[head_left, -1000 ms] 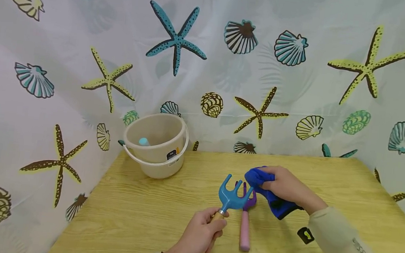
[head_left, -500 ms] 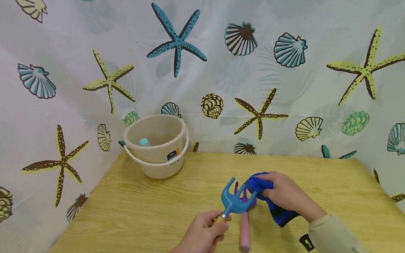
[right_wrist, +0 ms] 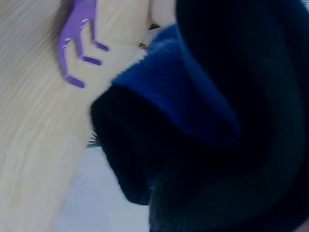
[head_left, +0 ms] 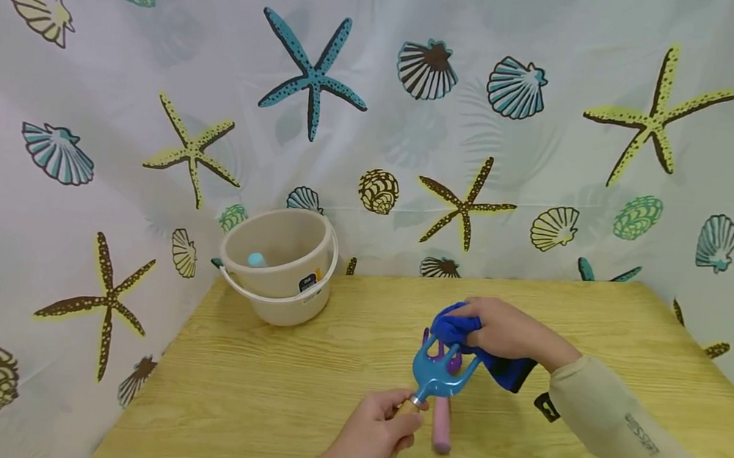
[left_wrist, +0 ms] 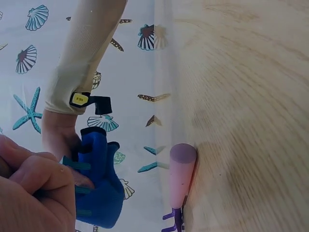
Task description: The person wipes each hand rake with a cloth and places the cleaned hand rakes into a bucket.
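Observation:
My left hand (head_left: 381, 429) grips the wooden handle (head_left: 412, 406) of a blue hand rake (head_left: 435, 375), its prongs pointing up and away. A blue cloth (head_left: 453, 327) is bunched in my right hand (head_left: 505, 329), its fingers at the tips of the rake's prongs. One corner of the cloth hangs down on the right; in the right wrist view the cloth (right_wrist: 169, 92) fills most of the picture. Behind the blue rake, a purple hand rake (right_wrist: 79, 29) with a pink handle (head_left: 442, 424) lies on the table, its head partly hidden in the head view.
A beige bucket (head_left: 296, 303) with a white handle stands at the back left of the wooden table (head_left: 245, 394), a light-blue object (head_left: 256, 259) inside it. A curtain (head_left: 348, 146) printed with shells and starfish hangs behind.
My left hand has moved the blue rake right and slightly down. The cloth in my right hand has shifted left onto the prong tips. The purple rake stays put.

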A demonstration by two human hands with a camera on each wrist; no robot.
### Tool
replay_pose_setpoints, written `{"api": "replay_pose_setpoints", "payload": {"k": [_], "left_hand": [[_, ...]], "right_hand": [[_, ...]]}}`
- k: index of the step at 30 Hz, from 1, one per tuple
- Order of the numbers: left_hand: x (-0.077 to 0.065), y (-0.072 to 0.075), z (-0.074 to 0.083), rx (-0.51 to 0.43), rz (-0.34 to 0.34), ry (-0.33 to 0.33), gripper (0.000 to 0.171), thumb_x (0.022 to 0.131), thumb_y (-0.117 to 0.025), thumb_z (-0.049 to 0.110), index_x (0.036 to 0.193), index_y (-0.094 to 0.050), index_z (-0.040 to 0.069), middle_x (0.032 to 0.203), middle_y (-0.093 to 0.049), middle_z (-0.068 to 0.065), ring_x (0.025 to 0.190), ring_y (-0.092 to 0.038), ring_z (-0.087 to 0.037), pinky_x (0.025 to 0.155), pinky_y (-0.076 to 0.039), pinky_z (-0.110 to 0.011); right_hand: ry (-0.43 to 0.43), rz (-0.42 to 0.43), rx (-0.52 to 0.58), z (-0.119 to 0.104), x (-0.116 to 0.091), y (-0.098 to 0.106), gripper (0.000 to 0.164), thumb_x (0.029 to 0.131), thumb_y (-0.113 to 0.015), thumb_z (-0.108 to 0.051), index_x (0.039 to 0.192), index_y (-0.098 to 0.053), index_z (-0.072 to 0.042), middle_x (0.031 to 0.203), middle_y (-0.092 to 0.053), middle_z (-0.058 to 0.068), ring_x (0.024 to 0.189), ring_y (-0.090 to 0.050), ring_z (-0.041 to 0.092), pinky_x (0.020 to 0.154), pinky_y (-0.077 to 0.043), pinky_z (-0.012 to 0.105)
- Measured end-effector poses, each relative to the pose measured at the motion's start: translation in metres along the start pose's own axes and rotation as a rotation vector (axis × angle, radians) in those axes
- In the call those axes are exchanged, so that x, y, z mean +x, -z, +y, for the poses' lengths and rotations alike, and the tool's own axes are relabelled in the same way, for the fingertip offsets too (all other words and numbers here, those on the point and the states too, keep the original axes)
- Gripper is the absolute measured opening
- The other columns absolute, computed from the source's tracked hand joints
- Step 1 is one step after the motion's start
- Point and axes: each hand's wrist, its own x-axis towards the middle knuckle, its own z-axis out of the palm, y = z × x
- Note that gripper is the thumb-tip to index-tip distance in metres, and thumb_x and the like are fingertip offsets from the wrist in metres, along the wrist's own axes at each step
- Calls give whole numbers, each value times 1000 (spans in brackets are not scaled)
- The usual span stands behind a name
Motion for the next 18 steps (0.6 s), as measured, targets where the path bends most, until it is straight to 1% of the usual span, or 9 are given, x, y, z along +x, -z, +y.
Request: {"api": "replay_pose_setpoints", "payload": {"k": [2,4,7,9,11,12,15,16,18], "left_hand": [[-1,0,0,8,11,5,16,99,-58,17,110,-65,7,63,-49,1,36,-34,-10,35,-32,-20],[0,1,-1,20,26,16,17,99,-57,18,110,-65,8,64,-49,1,37,-33,-10,35,-33,-20],[2,2,-2,24,58,22,17,99,-57,18,111,-64,7,64,-48,1,37,-32,-9,35,-32,-20],[4,3,-2,23,72,20,17,99,-57,17,110,-64,6,63,-48,1,36,-32,-9,34,-31,-19],[6,4,-3,12,82,17,16,98,-57,15,109,-64,5,63,-48,0,36,-31,-9,34,-30,-19],[6,4,-3,10,82,19,16,99,-57,15,109,-64,5,64,-48,0,36,-31,-9,34,-30,-20],[9,5,-2,3,84,25,18,98,-58,16,111,-64,5,64,-49,0,37,-32,-9,34,-31,-20],[10,5,-2,-1,84,26,18,98,-58,16,111,-65,5,64,-49,0,37,-32,-9,34,-31,-20],[12,5,-1,-3,79,18,18,98,-58,16,110,-65,4,62,-47,1,36,-32,-9,34,-32,-20]], "right_hand": [[-30,-27,10,6,1,-1,38,91,-67,-7,129,-70,-13,128,-64,17,105,-62,29,84,-52,43],[-63,-13,5,10,0,0,41,91,-65,-7,131,-68,-13,130,-62,18,103,-62,28,82,-52,42],[-77,91,-33,8,-8,5,44,92,-64,-9,135,-65,-17,140,-55,25,107,-63,34,80,-52,44],[-60,172,-93,-4,-14,9,47,90,-63,-7,135,-65,-20,144,-50,29,108,-63,38,77,-53,44],[-8,246,-195,-19,-20,7,48,88,-65,-5,132,-68,-23,143,-51,29,113,-63,41,77,-56,48],[24,272,-255,-28,-21,4,48,86,-66,-3,129,-69,-24,140,-54,28,111,-65,40,77,-57,49],[128,340,-457,-48,-24,-13,45,81,-72,-3,121,-74,-25,125,-63,21,102,-68,36,75,-60,49],[162,359,-514,-53,-24,-20,44,80,-75,-4,118,-74,-25,118,-65,18,96,-68,33,73,-60,48],[220,378,-577,-61,-26,-31,44,77,-79,-5,116,-75,-26,111,-64,14,88,-65,28,70,-61,44]]}}
